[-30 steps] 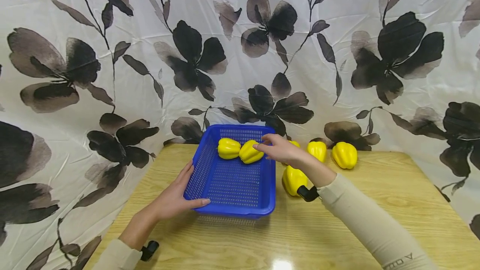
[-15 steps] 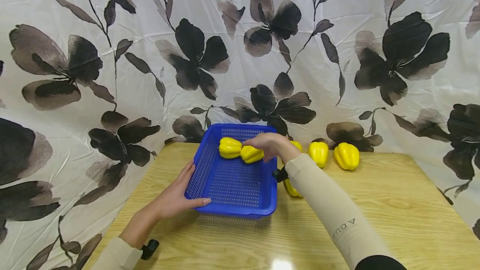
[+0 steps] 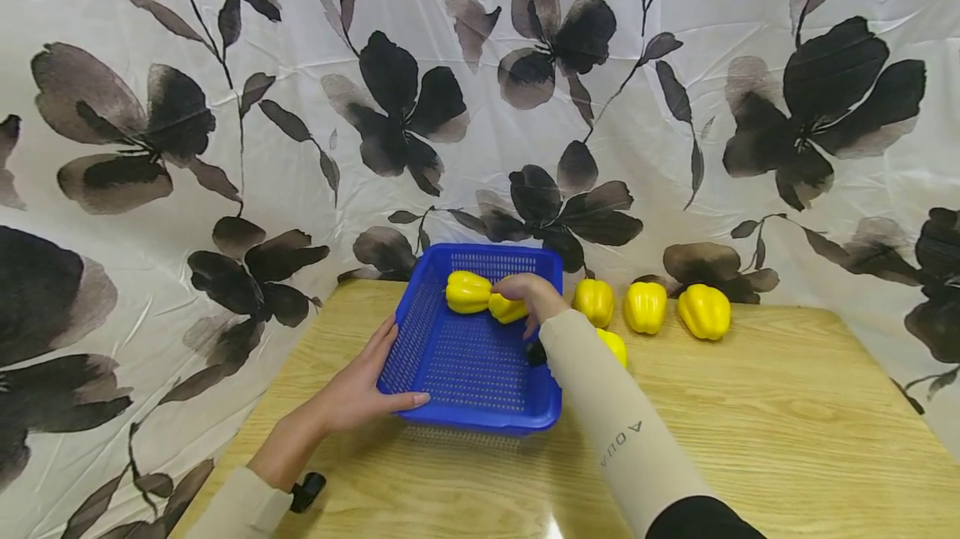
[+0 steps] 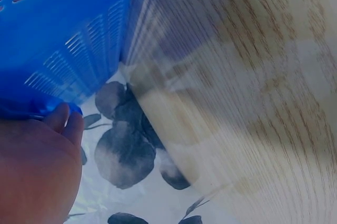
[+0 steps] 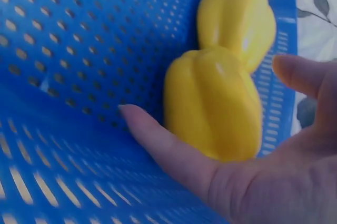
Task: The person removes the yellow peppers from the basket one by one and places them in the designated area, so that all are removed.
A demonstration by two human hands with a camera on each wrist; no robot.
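Note:
A blue perforated plastic basket (image 3: 468,418) sits tilted on the table, with two yellow bell peppers inside near its far end. My left hand (image 3: 352,393) grips the basket's left near corner, thumb over the rim and fingers along the outer wall. Inside the basket, my right hand (image 3: 536,299) is around the right bell pepper (image 5: 213,108). Its thumb and a finger are spread on opposite sides in the right wrist view, with no clear pinch. The left bell pepper (image 3: 467,292) lies against its neighbour. Some right-hand fingers are hidden.
Several more yellow bell peppers stand on the wooden table (image 3: 787,406) right of the basket, among them a far-right bell pepper (image 3: 705,311). One bell pepper (image 3: 617,347) is partly behind the right sleeve. A floral cloth (image 3: 465,164) hangs behind the table.
My right hand has moved left and down from the basket's right rim to around the right pepper inside. The left hand keeps its hold; the head view has shifted slightly.

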